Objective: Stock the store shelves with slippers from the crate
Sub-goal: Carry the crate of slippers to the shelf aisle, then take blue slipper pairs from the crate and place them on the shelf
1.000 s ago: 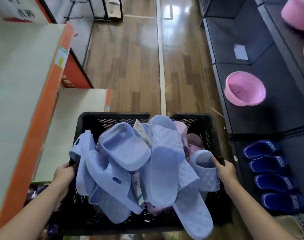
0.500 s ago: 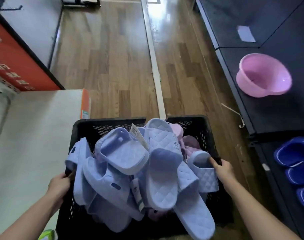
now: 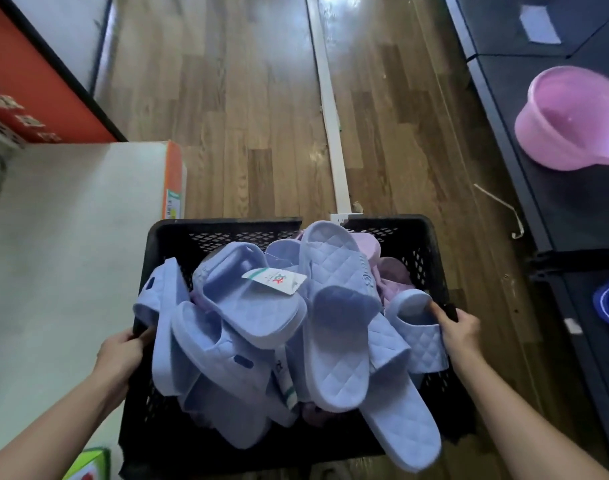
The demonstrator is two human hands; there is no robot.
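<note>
Crate (image 3: 400,233), black mesh plastic, is held above the wood floor (image 3: 254,98). Left hand (image 3: 121,351) grips its left rim; right hand (image 3: 460,332) grips its right rim. Pale blue slippers (image 3: 334,327) are heaped inside, one overhanging the near right corner. Pink basin (image 3: 573,123) sits well right of the crate.

soft indoor light, glare on floor (image 3: 334,8), wide-angle edge distortion, mild blur
</note>
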